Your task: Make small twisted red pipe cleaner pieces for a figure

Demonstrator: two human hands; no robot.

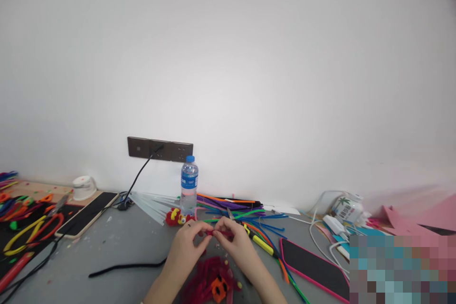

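Note:
My left hand (185, 247) and my right hand (238, 242) meet over the grey table (117, 247), fingers pinched on a short red pipe cleaner (218, 233) held between them. Below the hands lies a heap of dark red pipe cleaner pieces (204, 278) with an orange and black piece (219, 289) on it. A small red and yellow pipe cleaner figure (175, 217) sits just beyond my left hand.
A water bottle (188, 184) stands by the wall under a socket strip (160, 149). Coloured pipe cleaners (235, 206), a black pipe cleaner (124, 267), a yellow-handled tool (257, 240), two phones (87, 213) (313, 266), white cables (320, 237) and pink paper (420, 216) lie around.

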